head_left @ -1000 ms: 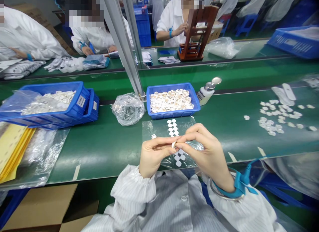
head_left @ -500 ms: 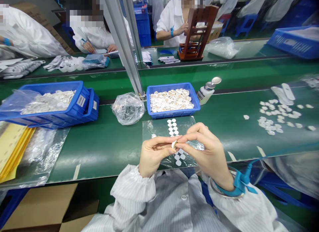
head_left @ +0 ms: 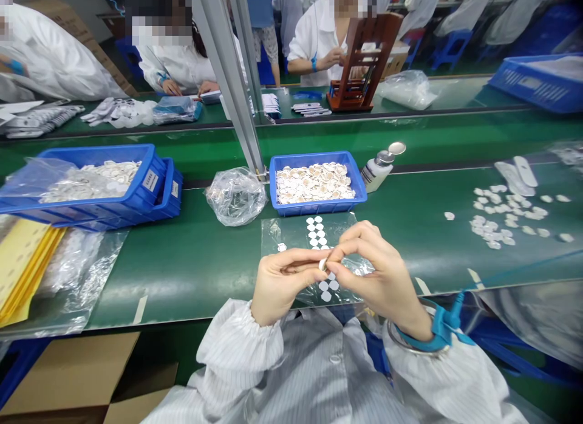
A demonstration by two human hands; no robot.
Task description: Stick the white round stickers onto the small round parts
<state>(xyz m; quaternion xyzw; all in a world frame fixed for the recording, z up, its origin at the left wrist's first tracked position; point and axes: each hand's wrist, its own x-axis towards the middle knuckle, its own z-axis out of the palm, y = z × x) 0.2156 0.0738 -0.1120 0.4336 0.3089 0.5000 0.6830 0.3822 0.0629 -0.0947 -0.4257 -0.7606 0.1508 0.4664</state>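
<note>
A small round white piece (head_left: 322,265) is pinched between the fingertips of my left hand (head_left: 280,284). My right hand (head_left: 376,269) meets it from the other side, thumb and forefinger closed at the piece's edge. Both hands hover over a clear plastic sheet (head_left: 291,229) bearing rows of white round stickers (head_left: 316,235), partly hidden by my fingers. One more white disc (head_left: 282,247) lies on the sheet's left part. Just beyond is a blue bin (head_left: 319,209) full of similar small round pieces.
Left of the bin lies a crumpled clear bag (head_left: 235,196); a dispenser bottle (head_left: 377,171) stands on its right. Loose white pieces (head_left: 492,229) are scattered at right. Stacked blue bins (head_left: 136,199) and yellow sheets (head_left: 27,266) occupy the left. A metal post (head_left: 232,78) rises behind.
The piece has shifted slightly right and turned between my fingertips. My right fingers have bent a little more around its edge. Behind the post, another person has come into view.
</note>
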